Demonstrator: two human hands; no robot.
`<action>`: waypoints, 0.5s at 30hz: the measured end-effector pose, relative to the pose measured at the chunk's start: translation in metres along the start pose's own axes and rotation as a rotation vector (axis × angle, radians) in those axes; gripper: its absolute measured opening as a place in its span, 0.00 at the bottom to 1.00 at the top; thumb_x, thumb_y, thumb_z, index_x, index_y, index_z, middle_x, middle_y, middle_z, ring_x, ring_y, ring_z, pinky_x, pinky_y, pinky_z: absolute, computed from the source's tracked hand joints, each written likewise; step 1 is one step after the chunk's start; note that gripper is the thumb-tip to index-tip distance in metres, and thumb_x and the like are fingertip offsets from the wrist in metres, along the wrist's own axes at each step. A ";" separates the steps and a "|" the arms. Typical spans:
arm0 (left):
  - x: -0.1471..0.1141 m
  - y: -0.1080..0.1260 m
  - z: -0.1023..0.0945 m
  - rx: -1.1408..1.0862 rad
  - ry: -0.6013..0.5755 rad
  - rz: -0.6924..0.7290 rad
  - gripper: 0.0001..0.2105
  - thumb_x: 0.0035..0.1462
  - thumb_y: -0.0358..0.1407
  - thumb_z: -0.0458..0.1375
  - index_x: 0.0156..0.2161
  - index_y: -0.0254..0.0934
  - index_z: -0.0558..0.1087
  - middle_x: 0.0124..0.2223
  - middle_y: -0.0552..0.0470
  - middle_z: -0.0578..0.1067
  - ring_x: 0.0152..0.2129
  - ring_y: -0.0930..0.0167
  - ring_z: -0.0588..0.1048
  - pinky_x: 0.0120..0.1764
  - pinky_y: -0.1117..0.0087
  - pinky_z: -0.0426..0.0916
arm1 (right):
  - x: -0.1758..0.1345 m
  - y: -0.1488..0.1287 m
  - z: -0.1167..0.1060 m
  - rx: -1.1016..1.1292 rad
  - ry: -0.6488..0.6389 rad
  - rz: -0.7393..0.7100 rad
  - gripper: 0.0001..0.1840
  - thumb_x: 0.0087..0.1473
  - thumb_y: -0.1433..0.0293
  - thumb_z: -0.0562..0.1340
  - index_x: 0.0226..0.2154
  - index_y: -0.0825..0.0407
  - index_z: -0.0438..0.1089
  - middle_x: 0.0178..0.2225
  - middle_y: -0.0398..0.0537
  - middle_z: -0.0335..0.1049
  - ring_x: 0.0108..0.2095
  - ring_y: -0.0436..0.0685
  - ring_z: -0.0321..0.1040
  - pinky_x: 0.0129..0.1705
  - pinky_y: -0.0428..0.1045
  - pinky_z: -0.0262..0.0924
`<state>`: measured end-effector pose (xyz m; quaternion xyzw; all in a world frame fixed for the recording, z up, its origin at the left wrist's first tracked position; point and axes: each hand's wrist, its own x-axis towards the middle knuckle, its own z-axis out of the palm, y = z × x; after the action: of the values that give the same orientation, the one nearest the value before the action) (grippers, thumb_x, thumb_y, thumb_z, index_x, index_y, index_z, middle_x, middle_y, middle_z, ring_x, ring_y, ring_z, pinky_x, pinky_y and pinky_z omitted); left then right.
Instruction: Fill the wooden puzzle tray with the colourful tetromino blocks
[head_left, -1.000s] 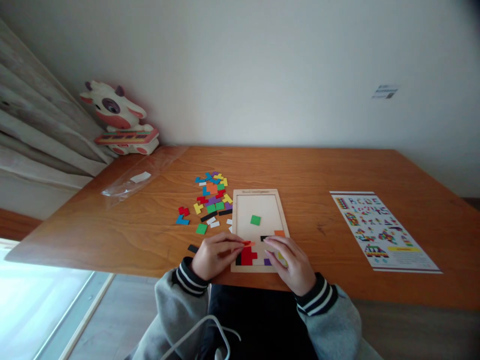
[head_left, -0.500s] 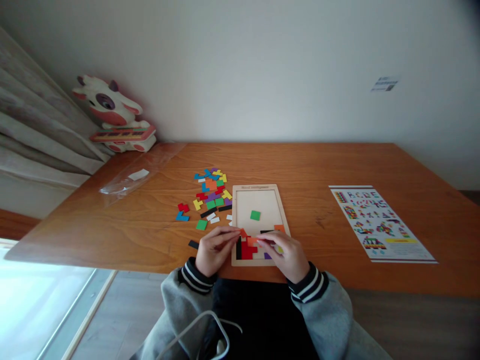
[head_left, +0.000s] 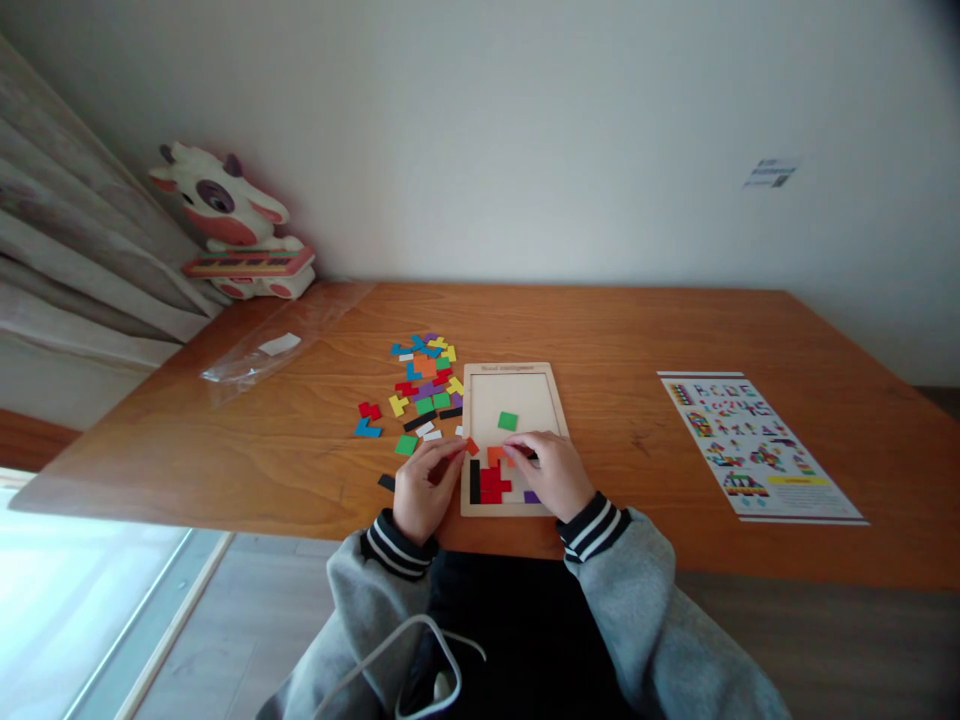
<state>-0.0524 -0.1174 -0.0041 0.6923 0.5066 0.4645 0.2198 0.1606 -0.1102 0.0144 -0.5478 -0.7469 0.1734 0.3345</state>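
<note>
A pale wooden puzzle board (head_left: 517, 388) lies in front of me. Over its left edge my left hand (head_left: 426, 485) is closed in a pinch on a small orange-red puzzle piece (head_left: 472, 446). My right hand (head_left: 553, 473) reaches over the lower right of the board, its fingertips pinching an orange puzzle piece (head_left: 495, 456). Below that piece, red pieces (head_left: 492, 484) and a black bar (head_left: 475, 482) lie in the tray. A purple piece (head_left: 531, 497) shows at the bottom, partly hidden by my right hand. Higher up on the board sits a green square (head_left: 508, 421).
Left of the board lie several coloured pieces (head_left: 424, 404), with a black piece (head_left: 386, 482) by my left hand. A printed pattern sheet (head_left: 757, 445) is on the right. Farther left are a clear plastic bag (head_left: 262, 350) and a cow toy keyboard (head_left: 244, 230).
My right hand has moved left and up the board with the orange piece. My left hand has shifted slightly up and left, its small piece now near the board's left edge.
</note>
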 end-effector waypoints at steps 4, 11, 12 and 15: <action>0.000 -0.001 0.001 0.014 -0.013 -0.005 0.08 0.62 0.36 0.58 0.43 0.43 0.79 0.45 0.48 0.80 0.42 0.66 0.79 0.47 0.62 0.77 | 0.003 -0.009 -0.008 0.111 -0.016 0.038 0.07 0.60 0.69 0.62 0.37 0.48 0.77 0.36 0.47 0.81 0.34 0.56 0.78 0.38 0.51 0.71; -0.001 -0.002 0.001 -0.049 0.020 -0.052 0.08 0.63 0.37 0.58 0.44 0.43 0.78 0.46 0.47 0.79 0.43 0.65 0.78 0.45 0.62 0.78 | 0.013 0.005 0.012 0.113 -0.070 0.072 0.06 0.59 0.70 0.63 0.35 0.48 0.78 0.35 0.46 0.81 0.33 0.56 0.78 0.39 0.51 0.70; -0.001 -0.001 0.001 -0.062 0.013 -0.053 0.08 0.63 0.37 0.58 0.44 0.43 0.78 0.46 0.46 0.79 0.44 0.65 0.78 0.44 0.62 0.78 | 0.012 0.007 0.015 0.077 -0.060 0.046 0.06 0.60 0.69 0.63 0.35 0.47 0.78 0.34 0.46 0.81 0.34 0.57 0.77 0.39 0.52 0.69; -0.002 -0.001 0.001 -0.084 -0.007 -0.044 0.08 0.63 0.37 0.57 0.44 0.43 0.78 0.46 0.46 0.78 0.44 0.64 0.78 0.44 0.62 0.79 | 0.011 0.007 0.018 -0.085 -0.011 -0.031 0.06 0.60 0.68 0.63 0.34 0.47 0.78 0.34 0.47 0.80 0.36 0.58 0.74 0.42 0.54 0.63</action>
<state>-0.0521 -0.1185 -0.0056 0.6727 0.5012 0.4778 0.2607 0.1516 -0.0955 0.0002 -0.5490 -0.7639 0.1393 0.3092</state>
